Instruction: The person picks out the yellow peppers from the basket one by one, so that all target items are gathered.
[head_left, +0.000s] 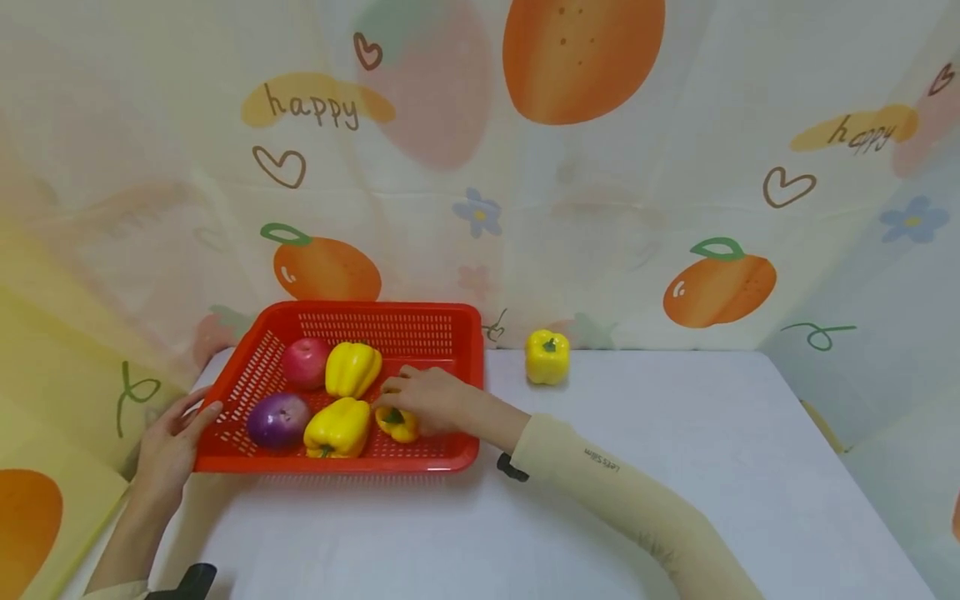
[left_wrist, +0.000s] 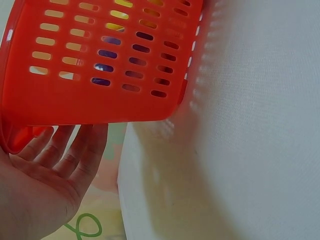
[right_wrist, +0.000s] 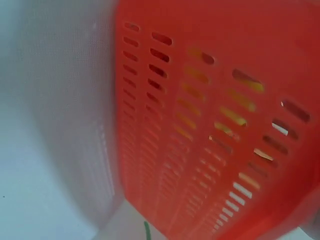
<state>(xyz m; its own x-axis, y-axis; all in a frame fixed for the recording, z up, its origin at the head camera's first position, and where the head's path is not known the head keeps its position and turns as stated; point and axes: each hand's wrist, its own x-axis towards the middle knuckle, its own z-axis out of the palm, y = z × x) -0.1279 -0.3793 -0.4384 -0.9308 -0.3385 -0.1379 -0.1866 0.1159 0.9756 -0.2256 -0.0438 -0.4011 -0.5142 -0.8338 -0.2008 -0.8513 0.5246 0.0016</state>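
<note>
A red plastic basket (head_left: 330,464) with slotted walls sits on the white table. At its left end, my left hand (head_left: 167,446) grips the rim, thumb on top; the left wrist view shows the fingers (left_wrist: 75,155) against the rim's outer side. My right hand (head_left: 429,402) reaches over the basket's right side and holds a small yellow-orange bell pepper (head_left: 397,424), partly covered by the hand. Beside it in the basket lie two yellow bell peppers (head_left: 353,369), a pinkish-red apple-like fruit (head_left: 305,363) and a glossy round purple vegetable (head_left: 278,421). The right wrist view shows mostly basket wall (right_wrist: 200,115).
Another yellow bell pepper (head_left: 547,358) stands on the table (head_left: 660,433), to the right of the basket near the back. A printed cloth (head_left: 585,217) hangs behind the table and along both sides.
</note>
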